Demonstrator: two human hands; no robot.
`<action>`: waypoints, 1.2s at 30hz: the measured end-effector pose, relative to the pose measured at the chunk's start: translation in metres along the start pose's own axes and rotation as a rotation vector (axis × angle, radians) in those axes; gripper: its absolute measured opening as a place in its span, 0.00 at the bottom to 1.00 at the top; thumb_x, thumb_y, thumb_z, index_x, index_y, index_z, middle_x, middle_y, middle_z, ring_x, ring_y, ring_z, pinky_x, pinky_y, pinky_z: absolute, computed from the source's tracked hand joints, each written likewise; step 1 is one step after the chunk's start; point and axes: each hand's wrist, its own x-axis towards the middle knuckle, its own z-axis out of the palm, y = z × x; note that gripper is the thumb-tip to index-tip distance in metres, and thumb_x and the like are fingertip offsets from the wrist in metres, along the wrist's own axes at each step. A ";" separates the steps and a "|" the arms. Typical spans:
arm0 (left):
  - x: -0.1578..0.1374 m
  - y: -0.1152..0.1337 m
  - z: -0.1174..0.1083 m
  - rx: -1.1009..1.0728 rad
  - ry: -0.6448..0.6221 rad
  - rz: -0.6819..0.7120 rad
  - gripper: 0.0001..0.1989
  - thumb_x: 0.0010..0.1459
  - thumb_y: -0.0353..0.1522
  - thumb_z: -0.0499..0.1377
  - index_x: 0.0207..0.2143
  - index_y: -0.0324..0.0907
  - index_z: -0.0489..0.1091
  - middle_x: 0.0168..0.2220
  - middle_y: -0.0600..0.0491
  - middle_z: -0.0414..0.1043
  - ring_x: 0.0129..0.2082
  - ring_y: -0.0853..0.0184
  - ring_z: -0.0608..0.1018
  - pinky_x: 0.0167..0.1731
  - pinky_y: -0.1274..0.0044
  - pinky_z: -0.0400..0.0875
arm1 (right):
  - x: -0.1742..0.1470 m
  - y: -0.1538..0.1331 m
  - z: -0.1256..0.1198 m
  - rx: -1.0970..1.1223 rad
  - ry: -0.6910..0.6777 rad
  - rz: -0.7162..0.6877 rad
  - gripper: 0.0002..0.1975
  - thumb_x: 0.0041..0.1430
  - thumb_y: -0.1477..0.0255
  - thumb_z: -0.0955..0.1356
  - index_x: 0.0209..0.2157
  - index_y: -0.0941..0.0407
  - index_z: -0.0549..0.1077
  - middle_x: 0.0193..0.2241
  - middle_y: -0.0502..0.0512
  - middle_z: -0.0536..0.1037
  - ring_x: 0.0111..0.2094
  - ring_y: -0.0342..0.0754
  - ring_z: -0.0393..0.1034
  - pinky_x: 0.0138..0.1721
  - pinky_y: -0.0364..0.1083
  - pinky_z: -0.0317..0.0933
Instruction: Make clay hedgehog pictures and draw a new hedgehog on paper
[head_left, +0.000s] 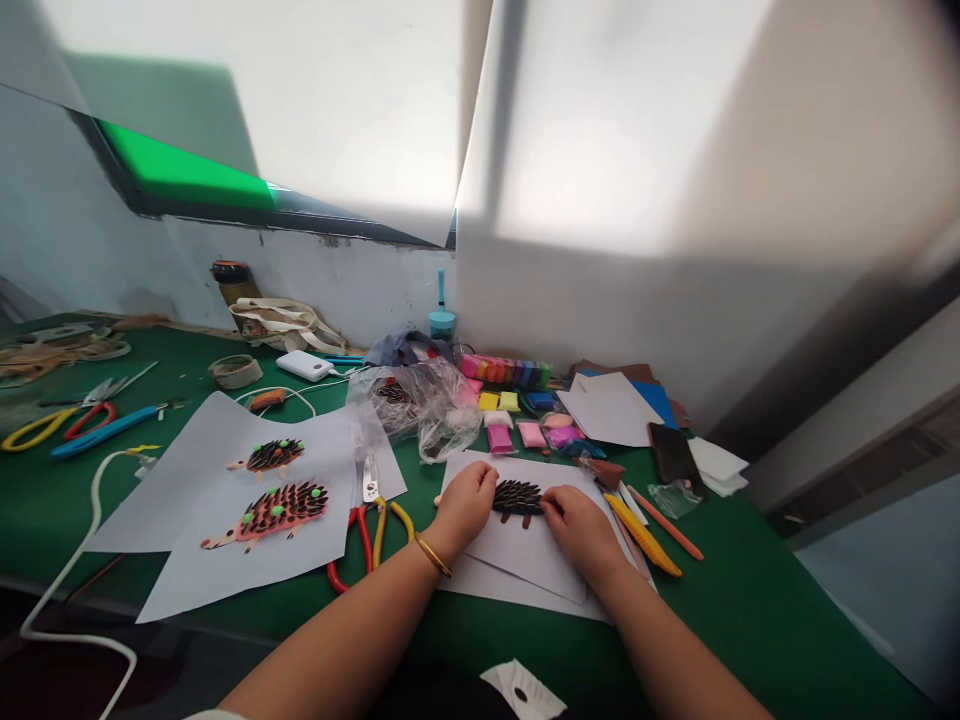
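Clay packets (pixel 499 439), scissors (pixel 370 490) and spiny animal figures (pixel 517 495) on the table (pixel 772 620) show a craft workspace.

Below the frame's centre, your dark spiky piece (pixel 517 497) looks rough and matt against smooth white paper (pixel 517 552). Your scissors (pixel 370 488), left of it, pair shiny metal blades with smooth, plastic-looking grips, while a crinkled, glossy clear plastic bag (pixel 442 385) lies mid-frame on your matt green table (pixel 750 600).
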 end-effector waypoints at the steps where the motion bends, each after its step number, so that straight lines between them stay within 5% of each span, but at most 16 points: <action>1: 0.000 0.000 0.000 0.000 0.001 0.002 0.14 0.64 0.38 0.47 0.33 0.43 0.69 0.30 0.52 0.72 0.32 0.64 0.72 0.30 0.75 0.60 | 0.000 0.000 -0.001 0.027 0.002 0.024 0.08 0.59 0.70 0.61 0.33 0.54 0.72 0.33 0.54 0.75 0.36 0.50 0.68 0.38 0.48 0.60; 7: 0.000 0.000 -0.001 0.000 0.005 -0.006 0.14 0.64 0.38 0.47 0.32 0.43 0.68 0.30 0.53 0.72 0.32 0.65 0.72 0.30 0.75 0.60 | -0.001 0.003 -0.006 0.096 0.002 0.129 0.08 0.55 0.69 0.64 0.36 0.53 0.72 0.31 0.51 0.74 0.33 0.49 0.68 0.34 0.46 0.60; 25: 0.000 -0.001 0.001 0.013 0.001 -0.011 0.14 0.64 0.39 0.48 0.32 0.43 0.69 0.31 0.53 0.73 0.32 0.64 0.73 0.30 0.75 0.60 | 0.002 -0.001 -0.003 0.005 0.012 -0.076 0.10 0.62 0.72 0.60 0.32 0.54 0.72 0.32 0.55 0.75 0.37 0.50 0.67 0.39 0.47 0.59; 36: 0.000 -0.002 0.001 0.008 0.002 0.001 0.14 0.64 0.38 0.47 0.32 0.43 0.69 0.30 0.52 0.72 0.33 0.65 0.73 0.31 0.74 0.60 | 0.003 0.007 0.002 0.078 0.010 0.000 0.09 0.60 0.69 0.61 0.32 0.54 0.71 0.33 0.54 0.75 0.37 0.50 0.68 0.39 0.48 0.61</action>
